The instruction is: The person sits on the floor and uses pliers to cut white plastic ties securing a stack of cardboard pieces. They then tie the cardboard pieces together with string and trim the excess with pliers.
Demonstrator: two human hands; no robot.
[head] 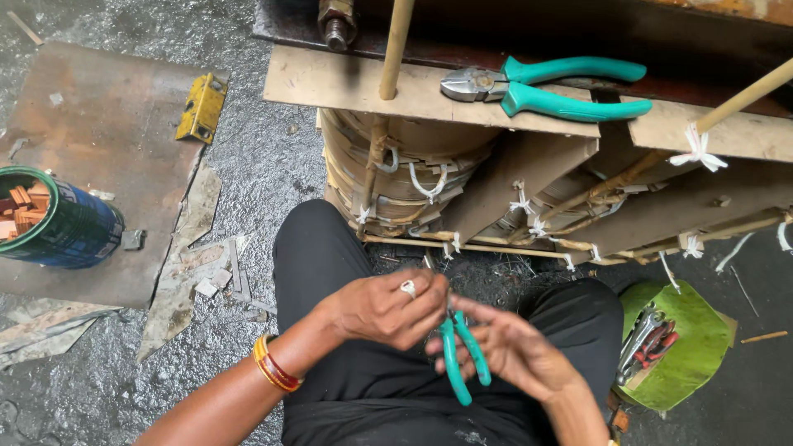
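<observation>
While many white ties already bind the coil (pixel 413 165), the left hand (pixel 388 310) closes around teal pliers (pixel 462 351) over the lap; the right hand (pixel 512 351) hovers half open, touching the handles, holding nothing.

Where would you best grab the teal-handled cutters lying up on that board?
Take the cutters by the two teal handles, coming from the right. The handles point right and lie close together with nothing on them, while the metal jaws point left, near the upright stick on the board.
</observation>
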